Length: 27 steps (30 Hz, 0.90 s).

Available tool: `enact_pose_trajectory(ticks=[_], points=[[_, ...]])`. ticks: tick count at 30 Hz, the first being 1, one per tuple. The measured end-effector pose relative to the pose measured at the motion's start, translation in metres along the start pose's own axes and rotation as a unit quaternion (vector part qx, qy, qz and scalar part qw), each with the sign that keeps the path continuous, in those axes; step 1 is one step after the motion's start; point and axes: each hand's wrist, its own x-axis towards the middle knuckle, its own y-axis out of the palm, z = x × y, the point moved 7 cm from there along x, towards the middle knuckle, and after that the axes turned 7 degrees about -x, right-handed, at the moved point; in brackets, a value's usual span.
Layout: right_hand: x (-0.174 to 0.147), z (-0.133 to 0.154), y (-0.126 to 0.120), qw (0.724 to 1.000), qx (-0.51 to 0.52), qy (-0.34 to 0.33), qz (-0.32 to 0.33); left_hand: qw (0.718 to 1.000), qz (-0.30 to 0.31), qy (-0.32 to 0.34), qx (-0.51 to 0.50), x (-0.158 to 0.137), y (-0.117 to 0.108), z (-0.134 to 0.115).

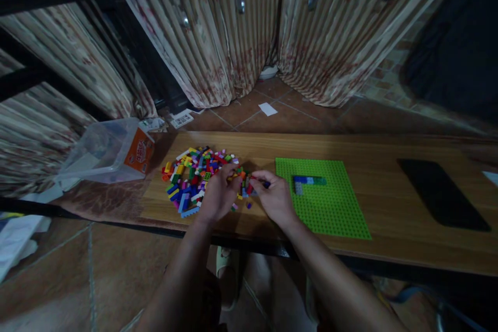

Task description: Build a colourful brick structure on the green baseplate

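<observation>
A spread-out pile of mixed toy building bricks [194, 179] lies on the left half of the wooden tabletop. At the pile's right edge, my left hand [221, 194] has its fingers curled in among small bricks; what they hold, if anything, is too small to make out. My right hand [275, 196] is beside it with thumb and fingers pinched at a small red brick [250, 185]. Just right of that hand lies a green studded baseplate [330, 207]. Attached near its upper middle is an L-shaped row of blue, light blue, green and grey bricks [308, 180].
A clear plastic bin [105, 153] with an orange label lies at the table's left end. A black flat phone-like slab [439, 192] rests on the right of the wooden table [389, 166]. Striped curtains [218, 41] hang behind, and papers [267, 109] lie on the tiled floor.
</observation>
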Motion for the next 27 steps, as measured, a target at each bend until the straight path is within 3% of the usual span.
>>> enact_pose_trajectory(ticks=[7, 13, 18, 23, 27], points=[[0.002, 0.011, 0.005, 0.995, -0.085, -0.047, -0.016, 0.999, 0.035, 0.025, 0.029, -0.004, 0.000, -0.007], [0.007, 0.015, 0.008, 0.994, -0.046, -0.096, 0.031, 0.997, 0.070, 0.022, -0.032, -0.006, 0.002, -0.008], [0.007, 0.009, 0.012, 0.998, -0.005, -0.065, 0.023, 0.995, 0.073, 0.018, -0.072, -0.005, 0.003, -0.006], [0.010, 0.000, 0.013, 0.999, 0.033, -0.006, 0.004, 0.996, 0.071, 0.037, -0.048, -0.003, 0.005, -0.004], [0.012, -0.002, 0.006, 1.000, -0.010, -0.017, -0.009, 0.997, 0.066, 0.034, -0.012, -0.002, 0.004, 0.002]])
